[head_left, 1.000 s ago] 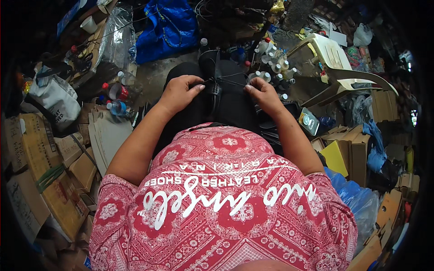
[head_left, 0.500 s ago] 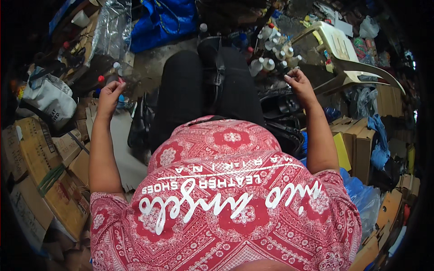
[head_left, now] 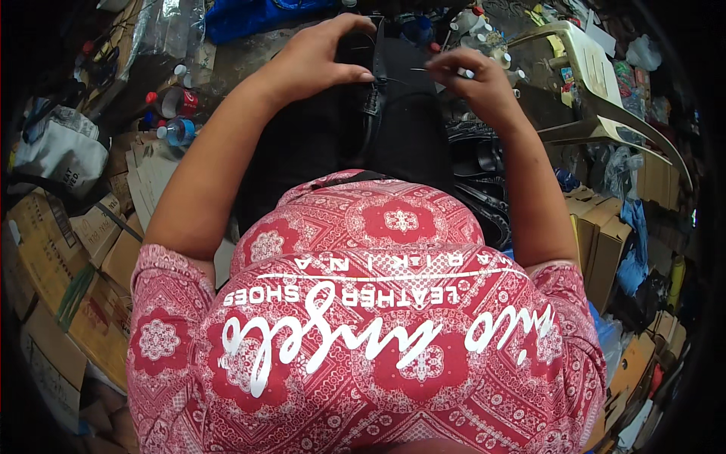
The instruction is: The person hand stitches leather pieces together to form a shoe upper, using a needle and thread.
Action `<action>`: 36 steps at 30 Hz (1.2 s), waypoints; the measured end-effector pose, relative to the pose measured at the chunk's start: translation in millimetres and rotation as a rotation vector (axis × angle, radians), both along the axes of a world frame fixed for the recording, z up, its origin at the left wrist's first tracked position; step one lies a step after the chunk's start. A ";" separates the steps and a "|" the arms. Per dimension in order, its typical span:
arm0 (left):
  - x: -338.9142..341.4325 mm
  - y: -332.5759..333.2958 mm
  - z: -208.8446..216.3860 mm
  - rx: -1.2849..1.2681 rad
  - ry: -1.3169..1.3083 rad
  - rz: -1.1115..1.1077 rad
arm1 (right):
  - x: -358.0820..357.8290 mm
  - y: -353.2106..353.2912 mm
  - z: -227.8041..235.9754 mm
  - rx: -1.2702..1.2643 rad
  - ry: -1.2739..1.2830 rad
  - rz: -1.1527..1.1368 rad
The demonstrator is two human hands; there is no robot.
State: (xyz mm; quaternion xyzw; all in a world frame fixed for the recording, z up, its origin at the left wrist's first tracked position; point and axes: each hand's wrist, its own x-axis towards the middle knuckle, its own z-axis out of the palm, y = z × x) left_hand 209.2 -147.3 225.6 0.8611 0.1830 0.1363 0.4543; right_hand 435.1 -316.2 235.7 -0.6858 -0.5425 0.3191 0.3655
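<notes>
A black leather shoe (head_left: pixel 370 102) stands between my knees, on black trousers. My left hand (head_left: pixel 314 60) reaches over from the left and grips the shoe's upper part, forefinger at the far end and thumb at the near side. To the right of it, my right hand (head_left: pixel 475 82) is closed in a pinch on a thin, pale needle (head_left: pixel 418 69), whose tip points left toward the shoe. A fine dark thread seems to run near the thumb, too faint to follow. Other black shoes (head_left: pixel 480 163) lie beside my right thigh.
Several plastic bottles (head_left: pixel 180 130) lie at the left, with more by a white plastic chair (head_left: pixel 590 72) on the right. Flattened cardboard boxes (head_left: pixel 57 250) and a white bag (head_left: pixel 68 151) crowd the left side. A blue bag (head_left: pixel 257 17) lies at the far side.
Both hands, wide apart before, have come inward over my knees. The left hand has taken hold of the shoe; the right, still pinched, has moved left and farther out, close to it.
</notes>
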 end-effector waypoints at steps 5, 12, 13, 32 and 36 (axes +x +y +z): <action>26.6 8.3 5.8 0.178 -0.006 -0.105 | -17.7 27.0 2.1 -0.004 0.008 0.103; 5.4 -12.4 4.8 0.276 -0.095 0.075 | -22.7 19.6 -1.2 0.054 -0.110 0.110; 4.6 -13.4 4.5 0.292 -0.140 0.049 | -21.9 17.3 -0.6 0.020 -0.135 0.110; 36.3 19.1 -1.0 -0.179 0.247 -0.306 | -20.4 26.7 -2.4 -0.028 -0.087 0.179; 37.6 19.6 -3.6 -0.297 0.235 -0.337 | -27.7 24.3 -7.3 -0.007 -0.038 0.206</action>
